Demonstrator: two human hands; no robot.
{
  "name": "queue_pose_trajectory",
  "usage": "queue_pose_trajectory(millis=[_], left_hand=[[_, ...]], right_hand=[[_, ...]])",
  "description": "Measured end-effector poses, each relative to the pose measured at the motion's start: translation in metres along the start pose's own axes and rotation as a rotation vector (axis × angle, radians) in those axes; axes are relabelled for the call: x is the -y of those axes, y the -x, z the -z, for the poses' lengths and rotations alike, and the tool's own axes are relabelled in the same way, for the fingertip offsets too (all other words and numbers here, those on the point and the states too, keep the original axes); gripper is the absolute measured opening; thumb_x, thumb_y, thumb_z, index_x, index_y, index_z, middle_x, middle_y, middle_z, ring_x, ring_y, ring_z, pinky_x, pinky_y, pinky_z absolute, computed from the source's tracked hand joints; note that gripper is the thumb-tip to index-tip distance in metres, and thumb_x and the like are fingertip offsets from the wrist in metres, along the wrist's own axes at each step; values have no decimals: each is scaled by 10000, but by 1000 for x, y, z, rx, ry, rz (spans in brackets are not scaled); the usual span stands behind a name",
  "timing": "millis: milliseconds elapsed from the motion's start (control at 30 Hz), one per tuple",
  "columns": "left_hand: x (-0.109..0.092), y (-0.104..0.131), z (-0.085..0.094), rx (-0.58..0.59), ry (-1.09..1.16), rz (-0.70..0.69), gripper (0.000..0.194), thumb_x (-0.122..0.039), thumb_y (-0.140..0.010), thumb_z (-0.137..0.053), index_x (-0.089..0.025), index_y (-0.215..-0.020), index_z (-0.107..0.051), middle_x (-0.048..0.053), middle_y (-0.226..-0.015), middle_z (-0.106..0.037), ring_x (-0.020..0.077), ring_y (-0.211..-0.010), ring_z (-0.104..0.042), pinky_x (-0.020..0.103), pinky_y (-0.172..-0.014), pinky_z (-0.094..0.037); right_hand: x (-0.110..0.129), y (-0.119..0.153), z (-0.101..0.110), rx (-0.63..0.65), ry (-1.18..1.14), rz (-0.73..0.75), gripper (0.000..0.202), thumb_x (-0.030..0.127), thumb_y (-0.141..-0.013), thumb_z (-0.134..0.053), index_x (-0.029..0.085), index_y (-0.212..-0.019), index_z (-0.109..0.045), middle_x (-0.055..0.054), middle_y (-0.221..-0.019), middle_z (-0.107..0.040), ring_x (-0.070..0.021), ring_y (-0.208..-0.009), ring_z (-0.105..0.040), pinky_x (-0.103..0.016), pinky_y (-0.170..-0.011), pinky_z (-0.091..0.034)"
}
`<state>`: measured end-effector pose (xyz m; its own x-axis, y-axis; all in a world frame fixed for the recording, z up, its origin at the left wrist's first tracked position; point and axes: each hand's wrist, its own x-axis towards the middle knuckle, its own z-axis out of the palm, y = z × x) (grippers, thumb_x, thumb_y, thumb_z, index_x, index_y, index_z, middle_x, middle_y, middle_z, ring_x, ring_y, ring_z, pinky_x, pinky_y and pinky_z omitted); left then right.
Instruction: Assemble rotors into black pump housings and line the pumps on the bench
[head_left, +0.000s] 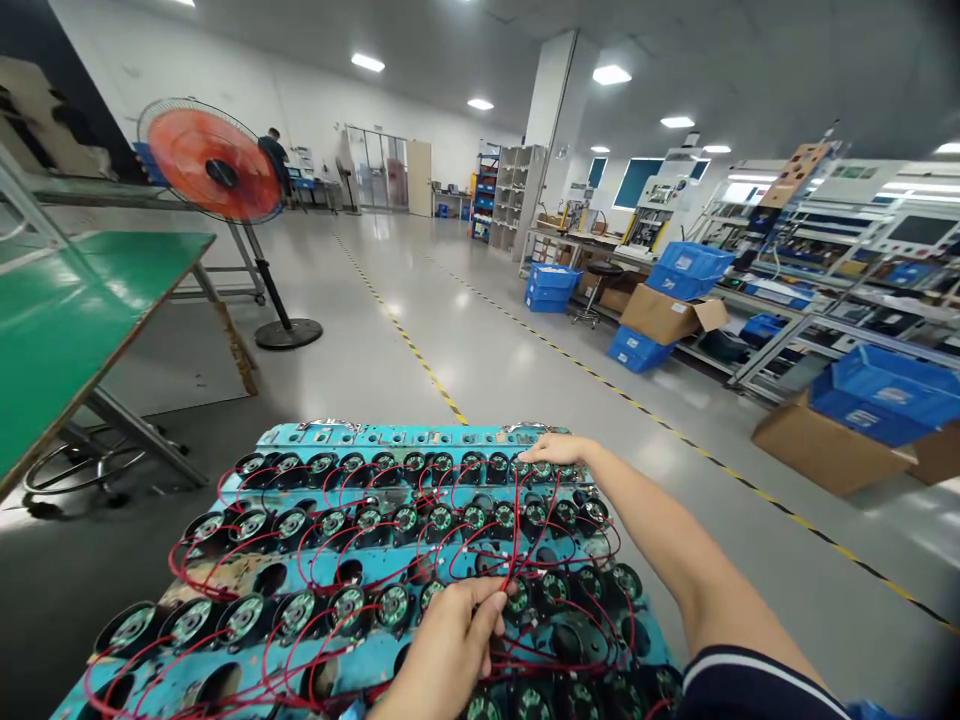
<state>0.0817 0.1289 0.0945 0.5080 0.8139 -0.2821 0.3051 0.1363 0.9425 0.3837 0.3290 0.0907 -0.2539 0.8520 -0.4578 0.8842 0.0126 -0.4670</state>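
A turquoise rack (247, 575) in front of me carries rows of small round black motor housings (244, 620) with green faces and thin red wires. My left hand (461, 635) is closed over the near middle of the rack, pinching red wires (516, 520) between thumb and forefinger. These run taut up toward the far row. My right hand (555, 450) reaches to the right end of that far row, its fingers bent down over a round black housing (541, 470). The fingertips there are partly hidden.
To the left are a green-topped table (97, 285) and an orange pedestal fan (217, 170). Blue crates (551, 285) and cardboard boxes (832, 445) stand on the right by benches. Striped tape (409, 345) marks the floor. A person (276, 160) stands far back.
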Motion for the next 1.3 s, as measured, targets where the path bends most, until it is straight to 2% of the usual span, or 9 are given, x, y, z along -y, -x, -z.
queue_pose_trajectory(millis=[167,367,533,700,900,967,1067,1167,1300], left_hand=[[5,-18,-1,43,32,59,483,-606,-913,-449,-161,-899,-637,-13,-720,-591,90,-431,-477,209,-415,-345],[-4,-36,-4,86,38,81,480,-640,-898,-444,-182,-833,-573,-31,-631,-552,99,-411,-472,196,-382,-341],[-19,-46,-2,100,-64,88,444,-583,-926,-388,-192,-802,-560,-62,-458,-473,108,-369,-413,199,-396,-323],[-29,-55,-1,89,-200,-23,408,-480,-964,-345,-193,-786,-575,-36,-580,-562,109,-391,-472,222,-446,-372],[-32,-74,0,92,-328,-123,418,-433,-980,-355,-178,-868,-667,12,-719,-632,152,-519,-591,260,-559,-443],[-36,-78,1,90,-387,-167,418,-404,-990,-355,-184,-893,-697,18,-706,-626,173,-572,-594,279,-613,-446],[-43,-84,3,102,-474,-250,369,-346,-983,-398,-199,-926,-732,53,-794,-643,219,-743,-608,319,-735,-445],[-50,-89,7,157,-527,-325,340,-322,-976,-429,-206,-919,-743,75,-904,-636,235,-836,-593,346,-802,-437],[-51,-90,18,210,-524,-353,374,-371,-1006,-406,-205,-967,-738,63,-906,-635,216,-870,-576,334,-833,-451]], right_hand=[[-16,-22,4,97,-46,-11,694,829,-607,-694,232,-940,-812,-58,-1116,-748,-316,-1075,-651,-360,-976,-474],[-42,-21,10,101,-135,48,728,814,-715,-625,273,-1189,-739,-35,-1281,-686,-281,-1201,-606,-343,-1051,-442],[-53,-21,3,52,-147,76,707,748,-666,-736,279,-1195,-733,-54,-1265,-692,-299,-1201,-609,-373,-1051,-451],[-58,-18,-7,-107,-176,76,633,749,-764,-644,283,-1185,-728,-50,-1327,-652,-267,-1189,-608,-356,-1037,-449],[-55,28,3,-490,-177,-68,799,762,-931,-250,149,-1091,-738,-129,-1025,-731,-271,-1007,-634,-374,-934,-454],[-54,53,7,-482,-201,-98,887,764,-936,-155,125,-891,-769,-106,-727,-698,-224,-756,-635,-335,-789,-481],[-51,88,5,-348,-244,-72,818,790,-903,-294,142,-751,-770,-31,-485,-565,-147,-487,-493,-279,-578,-439],[-41,108,-4,-351,-254,-35,662,732,-879,-463,145,-798,-759,-24,-556,-600,-135,-508,-480,-262,-545,-409],[-20,120,-15,-474,-225,82,438,576,-900,-561,177,-1002,-712,-68,-924,-695,-162,-720,-557,-285,-700,-456]])
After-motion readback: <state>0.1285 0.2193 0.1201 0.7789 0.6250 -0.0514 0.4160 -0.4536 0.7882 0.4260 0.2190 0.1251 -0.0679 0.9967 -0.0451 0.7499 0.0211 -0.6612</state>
